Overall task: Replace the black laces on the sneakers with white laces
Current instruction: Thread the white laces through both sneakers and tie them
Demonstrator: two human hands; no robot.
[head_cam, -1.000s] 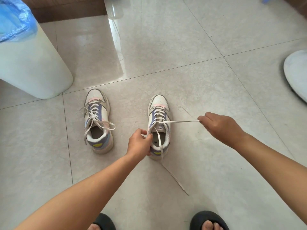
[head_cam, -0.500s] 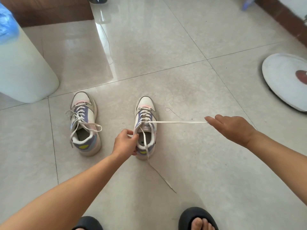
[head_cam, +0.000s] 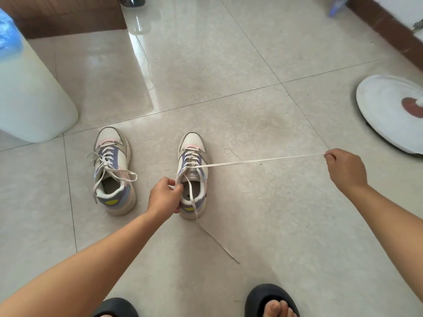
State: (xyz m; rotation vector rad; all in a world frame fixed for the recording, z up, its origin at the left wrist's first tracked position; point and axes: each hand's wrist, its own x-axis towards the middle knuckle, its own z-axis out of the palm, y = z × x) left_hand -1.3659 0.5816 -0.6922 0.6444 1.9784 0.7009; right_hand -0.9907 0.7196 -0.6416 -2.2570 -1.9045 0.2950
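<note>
Right now my left hand (head_cam: 163, 195) pinches the collar of the right-hand sneaker (head_cam: 192, 175), while my right hand (head_cam: 345, 169) pinches the white lace (head_cam: 263, 160) taut, far out to my right — pull harder and the sneaker could tip, or the far end slip back through its eyelet.

No text, brand or number can be read. The right sneaker (head_cam: 193, 175) has a small grey label (head_cam: 193, 173) on its tongue, just beside the crossing of the white lace (head_cam: 261, 160), but its print is too blurred to read.
</note>
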